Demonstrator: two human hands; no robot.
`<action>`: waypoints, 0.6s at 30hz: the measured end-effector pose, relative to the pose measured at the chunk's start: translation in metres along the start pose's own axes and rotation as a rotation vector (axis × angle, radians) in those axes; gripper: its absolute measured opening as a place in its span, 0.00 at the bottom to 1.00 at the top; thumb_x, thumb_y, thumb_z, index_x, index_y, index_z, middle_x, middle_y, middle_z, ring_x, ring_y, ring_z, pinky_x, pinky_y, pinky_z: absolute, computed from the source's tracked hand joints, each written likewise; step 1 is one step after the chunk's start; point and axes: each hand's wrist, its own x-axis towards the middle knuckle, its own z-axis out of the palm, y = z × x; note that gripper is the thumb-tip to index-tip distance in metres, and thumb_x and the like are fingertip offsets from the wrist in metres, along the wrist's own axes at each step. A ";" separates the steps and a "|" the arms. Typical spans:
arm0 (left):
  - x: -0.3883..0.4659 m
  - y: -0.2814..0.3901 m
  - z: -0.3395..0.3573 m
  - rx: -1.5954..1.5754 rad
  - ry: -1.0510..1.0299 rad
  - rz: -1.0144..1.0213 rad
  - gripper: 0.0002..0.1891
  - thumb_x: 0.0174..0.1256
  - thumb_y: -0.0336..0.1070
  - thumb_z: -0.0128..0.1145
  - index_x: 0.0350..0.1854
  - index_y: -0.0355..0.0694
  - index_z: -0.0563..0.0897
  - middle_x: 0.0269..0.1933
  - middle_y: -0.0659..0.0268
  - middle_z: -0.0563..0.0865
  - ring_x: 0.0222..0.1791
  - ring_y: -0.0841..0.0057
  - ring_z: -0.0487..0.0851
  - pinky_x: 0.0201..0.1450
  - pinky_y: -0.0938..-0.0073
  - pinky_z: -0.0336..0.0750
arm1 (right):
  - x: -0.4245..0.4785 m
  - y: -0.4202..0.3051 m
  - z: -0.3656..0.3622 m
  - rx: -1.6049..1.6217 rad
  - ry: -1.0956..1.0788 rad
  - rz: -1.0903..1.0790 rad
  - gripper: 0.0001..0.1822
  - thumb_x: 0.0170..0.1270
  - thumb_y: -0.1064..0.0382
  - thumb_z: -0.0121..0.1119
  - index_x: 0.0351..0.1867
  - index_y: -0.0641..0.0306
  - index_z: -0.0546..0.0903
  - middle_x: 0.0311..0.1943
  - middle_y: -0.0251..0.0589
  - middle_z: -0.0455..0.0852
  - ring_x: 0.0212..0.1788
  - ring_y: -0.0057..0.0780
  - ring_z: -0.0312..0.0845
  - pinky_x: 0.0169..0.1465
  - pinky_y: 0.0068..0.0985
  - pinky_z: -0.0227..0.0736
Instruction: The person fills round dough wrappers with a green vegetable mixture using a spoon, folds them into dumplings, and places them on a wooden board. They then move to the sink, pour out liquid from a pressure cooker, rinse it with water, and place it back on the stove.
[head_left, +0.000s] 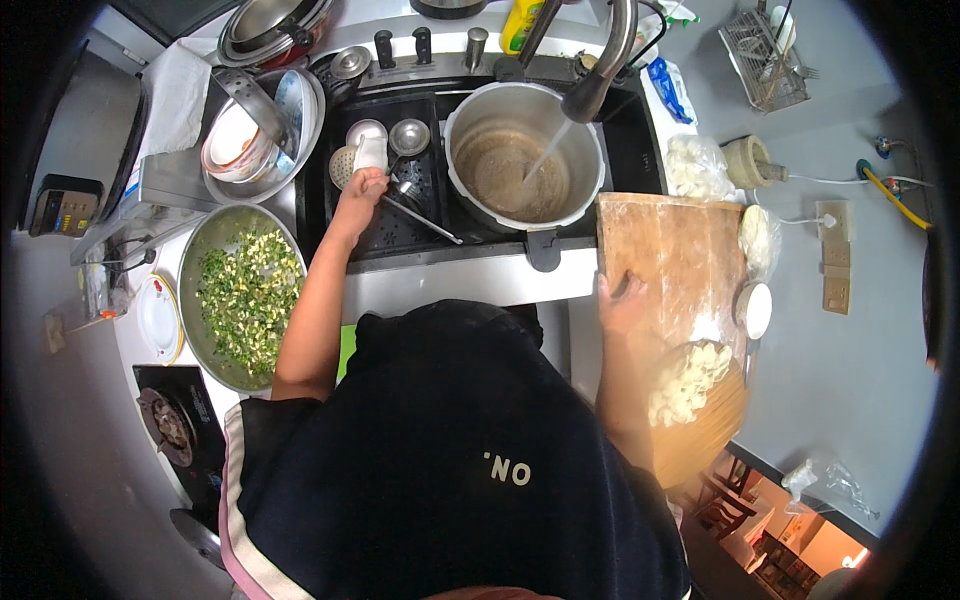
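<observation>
My left hand (364, 191) is over the left basin of the black sink (352, 259), its fingers closed on a small white item (370, 154). I cannot tell whether that is a cloth or a spoon. Around it lie a skimmer (342, 168), a metal ladle (409, 137) and a fork (409, 191). My right hand (624, 304) is at the near left edge of the wooden board (660, 240), fingers apart and holding nothing. Water runs from the faucet (583, 97) into a large metal pot (457, 176), which stands over the right basin with shallow water inside.
A metal bowl of chopped greens (247, 300) stands left of the sink, below a basin of stacked bowls (315, 161). Dough pieces (686, 386) lie on a round tray (697, 457) at right. Beside the board stand a white bowl (757, 310) and a stone mortar (746, 161).
</observation>
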 end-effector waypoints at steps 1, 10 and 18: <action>-0.002 0.001 0.001 0.050 0.039 0.029 0.08 0.53 0.36 0.45 0.31 0.37 0.70 0.29 0.70 0.72 0.32 0.85 0.69 0.37 0.87 0.61 | 0.000 0.000 -0.001 -0.012 -0.001 -0.013 0.26 0.37 0.49 0.57 0.35 0.67 0.69 0.30 0.49 0.68 0.34 0.45 0.65 0.36 0.33 0.61; -0.013 -0.021 0.008 0.606 -0.188 0.140 0.12 0.46 0.39 0.52 0.28 0.34 0.72 0.28 0.57 0.76 0.31 0.68 0.74 0.35 0.75 0.66 | 0.000 0.001 -0.004 -0.038 0.007 -0.047 0.27 0.37 0.47 0.56 0.35 0.67 0.69 0.29 0.50 0.68 0.33 0.45 0.64 0.36 0.34 0.61; 0.001 -0.036 0.054 0.411 -0.279 0.023 0.16 0.49 0.38 0.50 0.37 0.33 0.69 0.33 0.59 0.75 0.35 0.73 0.73 0.36 0.78 0.66 | -0.001 -0.001 -0.003 -0.042 -0.014 0.002 0.26 0.38 0.48 0.56 0.35 0.66 0.70 0.31 0.48 0.69 0.35 0.42 0.65 0.36 0.32 0.63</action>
